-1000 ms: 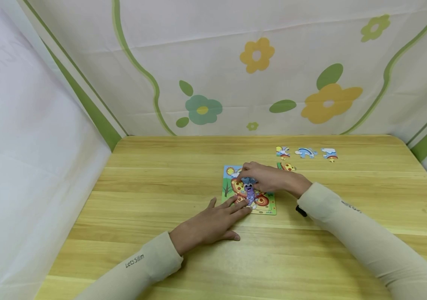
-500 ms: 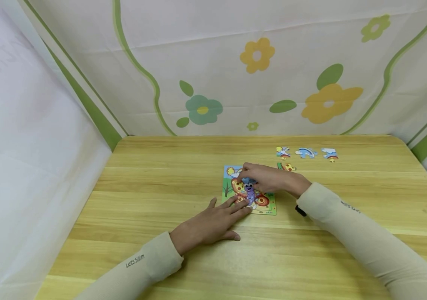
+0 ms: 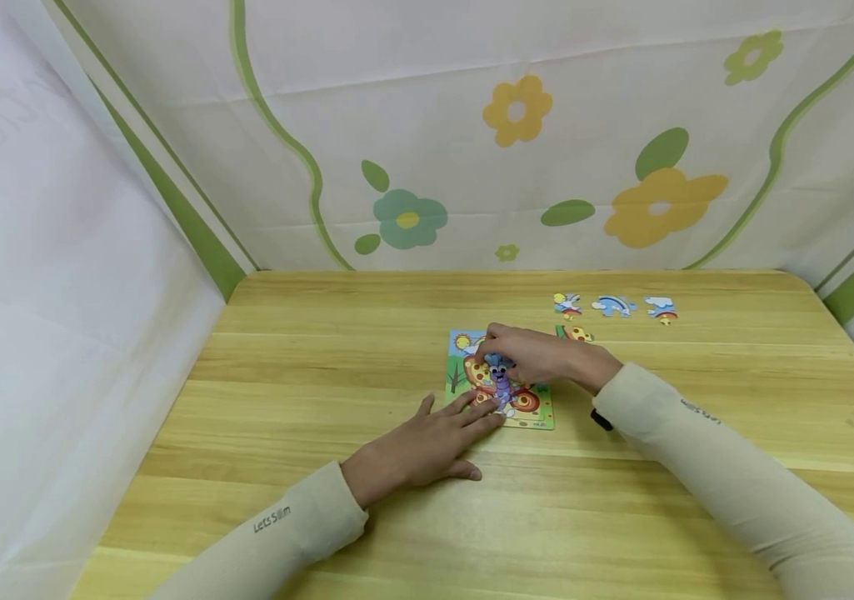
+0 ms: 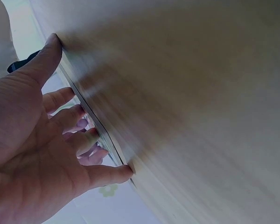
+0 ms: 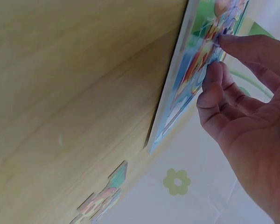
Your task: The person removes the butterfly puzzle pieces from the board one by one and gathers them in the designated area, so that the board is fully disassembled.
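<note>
A butterfly jigsaw puzzle board (image 3: 544, 417) lies flat on the wooden table, partly covered by both hands. My right hand (image 3: 535, 352) is over its upper part, with thumb and fingers pinching a puzzle piece (image 3: 500, 364) that bears the butterfly's blue and purple head. In the right wrist view the right hand's (image 5: 252, 102) fingertips meet the board's face; the piece's edges are hard to make out. My left hand (image 3: 427, 443) rests with spread, straight fingers on the board's lower left part. The left wrist view shows the left hand's (image 4: 42, 154) palm side, fingertips down on the surface.
Loose puzzle pieces lie behind and right of the board: one with a yellow sun (image 3: 567, 305), a rainbow piece (image 3: 614, 306), a cloud piece (image 3: 661, 308) and a yellow spotted wing piece (image 3: 576, 333). A flowered cloth wall (image 3: 427, 133) stands at the table's (image 3: 307, 358) back edge.
Both hands keep nearly the same place on the board. The whole head view has shifted very slightly; the loose pieces lie as before.
</note>
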A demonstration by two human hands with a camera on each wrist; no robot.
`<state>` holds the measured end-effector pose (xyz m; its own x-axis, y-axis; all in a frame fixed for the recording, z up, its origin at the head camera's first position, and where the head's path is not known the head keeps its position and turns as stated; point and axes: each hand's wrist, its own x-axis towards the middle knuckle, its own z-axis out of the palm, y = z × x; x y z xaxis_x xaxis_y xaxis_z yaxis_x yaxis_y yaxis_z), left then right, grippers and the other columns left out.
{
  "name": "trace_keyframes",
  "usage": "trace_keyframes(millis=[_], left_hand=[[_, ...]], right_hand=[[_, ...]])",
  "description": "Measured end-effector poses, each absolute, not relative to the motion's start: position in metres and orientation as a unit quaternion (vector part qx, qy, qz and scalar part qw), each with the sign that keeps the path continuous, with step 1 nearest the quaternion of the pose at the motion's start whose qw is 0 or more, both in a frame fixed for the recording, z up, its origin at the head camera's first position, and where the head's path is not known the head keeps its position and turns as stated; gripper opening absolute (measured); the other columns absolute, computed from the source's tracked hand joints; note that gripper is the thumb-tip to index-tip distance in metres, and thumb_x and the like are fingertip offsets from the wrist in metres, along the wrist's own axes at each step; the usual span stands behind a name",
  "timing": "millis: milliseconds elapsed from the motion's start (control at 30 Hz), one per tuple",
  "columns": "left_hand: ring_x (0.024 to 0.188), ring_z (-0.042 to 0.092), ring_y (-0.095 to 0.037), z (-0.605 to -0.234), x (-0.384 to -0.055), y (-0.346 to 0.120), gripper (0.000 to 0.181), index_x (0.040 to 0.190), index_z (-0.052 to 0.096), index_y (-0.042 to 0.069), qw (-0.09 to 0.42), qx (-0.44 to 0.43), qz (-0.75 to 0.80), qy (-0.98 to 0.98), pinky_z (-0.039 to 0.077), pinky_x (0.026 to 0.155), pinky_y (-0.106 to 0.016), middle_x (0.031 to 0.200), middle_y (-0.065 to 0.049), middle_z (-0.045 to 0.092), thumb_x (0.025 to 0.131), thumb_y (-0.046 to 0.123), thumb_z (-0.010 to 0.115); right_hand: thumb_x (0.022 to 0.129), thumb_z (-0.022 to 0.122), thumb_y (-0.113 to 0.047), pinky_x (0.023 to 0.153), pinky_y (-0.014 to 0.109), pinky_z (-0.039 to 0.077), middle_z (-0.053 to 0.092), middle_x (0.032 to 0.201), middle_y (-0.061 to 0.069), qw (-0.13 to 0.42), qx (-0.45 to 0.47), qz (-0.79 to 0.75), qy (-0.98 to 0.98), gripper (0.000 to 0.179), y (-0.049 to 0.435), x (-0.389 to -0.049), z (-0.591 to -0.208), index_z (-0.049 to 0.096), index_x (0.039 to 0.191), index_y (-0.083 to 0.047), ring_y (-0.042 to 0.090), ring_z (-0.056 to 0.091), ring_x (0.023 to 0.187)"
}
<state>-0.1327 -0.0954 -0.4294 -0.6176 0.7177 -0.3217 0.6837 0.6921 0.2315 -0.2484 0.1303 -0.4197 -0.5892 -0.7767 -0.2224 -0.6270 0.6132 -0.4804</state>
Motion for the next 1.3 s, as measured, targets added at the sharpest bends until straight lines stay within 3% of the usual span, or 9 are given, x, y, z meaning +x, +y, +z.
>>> trace_keyframes(millis=[267, 1300], left_hand=[[0.164, 0.013, -0.025, -0.4289, -0.1333, -0.0960, 0.078, 0.170, 0.020, 0.027, 0.198, 0.392, 0.045, 0.897, 0.030, 0.119, -0.072, 0.178, 0.008, 0.010, 0.104, 0.054, 0.053], [0.164, 0.014, -0.026, -0.4270, -0.1328, -0.0959, 0.078, 0.169, 0.021, 0.027, 0.198, 0.392, 0.046, 0.897, 0.030, 0.120, -0.071, 0.178, 0.007, 0.011, 0.104, 0.054, 0.054]], right_hand=[[0.094, 0.070, 0.006, 0.102, 0.047, 0.055, 0.056, 0.136, 0.014, 0.210, -0.401, -0.177, 0.874, 0.042, 0.1295, -0.2477, -0.4179, 0.068, 0.134, -0.010, 0.028, 0.062, 0.120], [0.093, 0.070, 0.007, 0.096, 0.042, 0.056, 0.054, 0.135, 0.015, 0.219, -0.396, -0.183, 0.873, 0.044, 0.1288, -0.2484, -0.4168, 0.067, 0.134, -0.009, 0.026, 0.061, 0.115]])
